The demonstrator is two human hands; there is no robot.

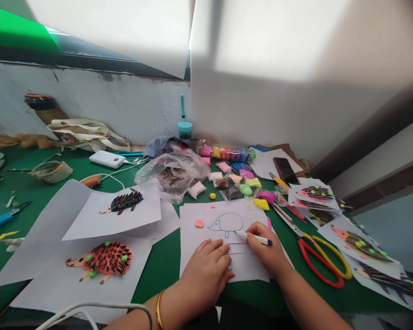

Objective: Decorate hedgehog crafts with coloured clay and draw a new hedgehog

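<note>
Green tabletop [165,270], left to right. Blue-handled knife [2,223] near left edge, blade out. Coral clay hedgehog with dark seed spines and green balls [105,263] on a white sheet, front-left. Clear plastic bag of striped seeds [184,167] toward the back edge. White drawing paper [190,254] by the front edge, centre; flat coral clay disc [199,223] near its left edge. Left hand [208,270] open, palm down on the paper's lower half. Blue hedgehog outline [231,222] on the upper half. Right hand [266,250] grips a white marker with dark blue end [258,238], tip at the outline's underside, right of a drawn leg. Red-and-yellow-handled metal scissors [321,279] right of the paper. White sheets with spiny hedgehogs [359,240] overlap along right edge.
</note>
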